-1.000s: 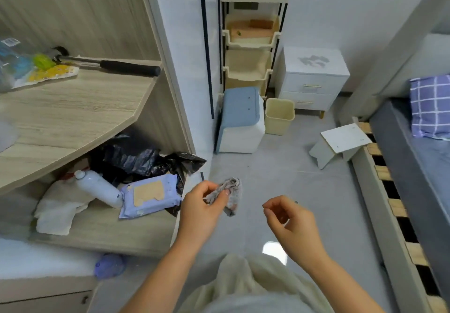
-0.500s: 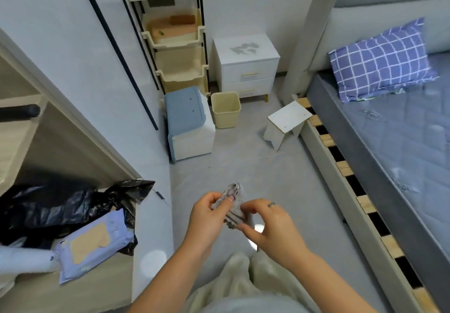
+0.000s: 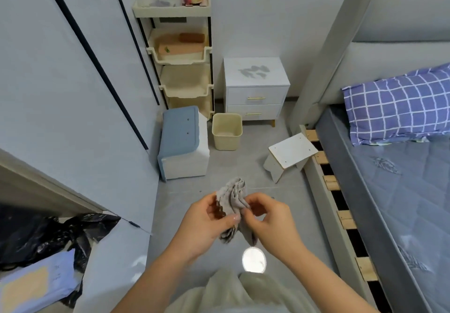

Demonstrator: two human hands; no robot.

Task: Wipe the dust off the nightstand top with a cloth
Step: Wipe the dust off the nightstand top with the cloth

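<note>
Readying the bunched grey cloth, pinched between left hand and right hand; dusty nightstand top well ahead, walk needed next.

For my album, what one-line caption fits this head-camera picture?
Both hands, left hand and right hand, bunch a grey cloth, with the dusty white nightstand across the room.
</note>
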